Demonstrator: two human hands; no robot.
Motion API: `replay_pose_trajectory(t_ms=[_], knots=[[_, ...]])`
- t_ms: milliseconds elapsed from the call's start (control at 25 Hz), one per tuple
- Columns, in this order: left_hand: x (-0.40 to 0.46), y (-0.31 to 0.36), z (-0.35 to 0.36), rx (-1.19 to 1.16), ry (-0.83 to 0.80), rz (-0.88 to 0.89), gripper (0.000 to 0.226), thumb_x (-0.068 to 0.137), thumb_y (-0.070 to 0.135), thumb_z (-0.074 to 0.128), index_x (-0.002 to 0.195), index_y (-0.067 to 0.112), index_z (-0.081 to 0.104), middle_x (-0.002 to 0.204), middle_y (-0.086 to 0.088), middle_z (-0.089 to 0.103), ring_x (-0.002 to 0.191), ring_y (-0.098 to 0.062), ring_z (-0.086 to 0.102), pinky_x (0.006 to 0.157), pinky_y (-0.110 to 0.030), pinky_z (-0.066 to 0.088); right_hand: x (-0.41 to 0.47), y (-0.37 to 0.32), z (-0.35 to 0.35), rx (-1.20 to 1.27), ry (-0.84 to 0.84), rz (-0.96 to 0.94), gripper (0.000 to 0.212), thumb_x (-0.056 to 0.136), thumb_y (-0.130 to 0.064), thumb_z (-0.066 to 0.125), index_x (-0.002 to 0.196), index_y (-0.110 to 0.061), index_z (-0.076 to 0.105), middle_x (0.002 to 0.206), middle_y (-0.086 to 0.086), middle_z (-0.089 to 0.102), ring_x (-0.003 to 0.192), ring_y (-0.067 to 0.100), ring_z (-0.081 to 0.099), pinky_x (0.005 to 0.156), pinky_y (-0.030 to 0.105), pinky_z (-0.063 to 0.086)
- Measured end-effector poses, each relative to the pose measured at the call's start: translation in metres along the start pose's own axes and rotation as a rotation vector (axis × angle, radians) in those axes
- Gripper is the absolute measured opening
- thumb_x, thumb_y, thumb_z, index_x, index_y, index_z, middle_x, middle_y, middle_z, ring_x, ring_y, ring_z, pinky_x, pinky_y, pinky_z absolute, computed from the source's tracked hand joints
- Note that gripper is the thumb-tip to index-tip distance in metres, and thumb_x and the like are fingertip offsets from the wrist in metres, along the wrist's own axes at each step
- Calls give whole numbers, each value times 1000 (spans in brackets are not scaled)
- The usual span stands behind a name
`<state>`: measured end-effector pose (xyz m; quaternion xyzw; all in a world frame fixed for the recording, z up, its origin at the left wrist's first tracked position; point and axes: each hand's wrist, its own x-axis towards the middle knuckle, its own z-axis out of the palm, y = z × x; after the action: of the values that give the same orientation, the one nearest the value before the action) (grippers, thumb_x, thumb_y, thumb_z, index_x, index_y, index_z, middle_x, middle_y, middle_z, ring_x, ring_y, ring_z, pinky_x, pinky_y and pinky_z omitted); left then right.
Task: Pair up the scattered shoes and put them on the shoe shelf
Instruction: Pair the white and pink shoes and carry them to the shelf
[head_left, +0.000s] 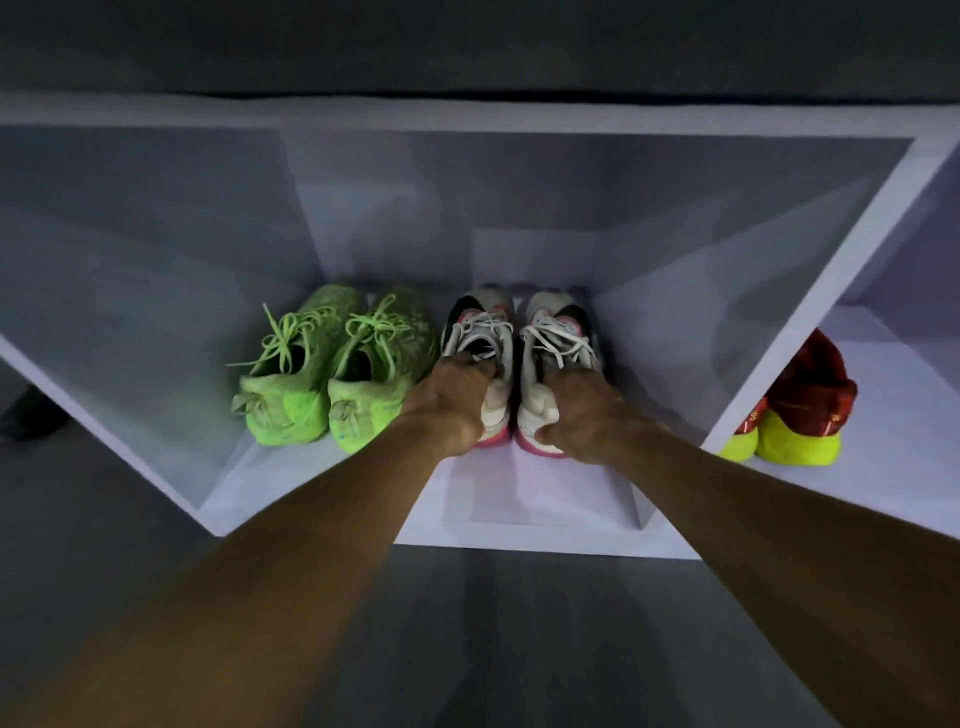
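green pair shelved at centre, red pair far right. left hand and right hand each clamped on a white shoe, setting them on the shelf; nearly done.

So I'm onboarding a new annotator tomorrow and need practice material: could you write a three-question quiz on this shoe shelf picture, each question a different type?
1. True or false: the left hand and the right hand each grip one white sneaker at its heel end.
2. Multiple choice: what sits directly left of the white pair in the same compartment? A) a green pair B) a red shoe C) nothing
3. Short answer: where is the red and yellow pair?

Key:
1. True.
2. A, the green pair, toes pointing to the back.
3. In the next compartment to the right, behind the divider panel of the shelf.
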<state>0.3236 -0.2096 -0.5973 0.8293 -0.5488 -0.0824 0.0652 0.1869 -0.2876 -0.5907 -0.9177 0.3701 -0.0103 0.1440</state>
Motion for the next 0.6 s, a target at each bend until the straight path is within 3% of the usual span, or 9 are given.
replay_pose_trajectory(t_ms=[200, 320, 600], knots=[[-50, 7, -28, -68, -69, -48, 80, 77, 26, 72, 141, 37, 27, 148, 3, 32, 125, -31, 46, 87, -38, 48, -39, -5, -19, 111, 6, 48, 75, 70, -35, 80, 132, -12, 45, 143, 13, 39, 133, 33, 35, 110, 41, 33], [-97, 19, -71, -44, -243, -89, 81, 77, 32, 71, 144, 34, 25, 146, -1, 37, 125, -29, 47, 93, -42, 48, -90, -22, -56, 163, -80, 138, 77, 72, -41, 76, 137, -17, 40, 142, 9, 39, 132, 30, 36, 104, 39, 38], [-202, 75, -234, -41, -412, -141, 78, 73, 52, 66, 142, 36, 32, 137, 1, 48, 121, -24, 50, 89, -38, 45, -208, -80, -212, 193, -331, 189, 69, 77, -40, 71, 137, -25, 41, 134, 4, 45, 122, 26, 46, 94, 41, 46]])
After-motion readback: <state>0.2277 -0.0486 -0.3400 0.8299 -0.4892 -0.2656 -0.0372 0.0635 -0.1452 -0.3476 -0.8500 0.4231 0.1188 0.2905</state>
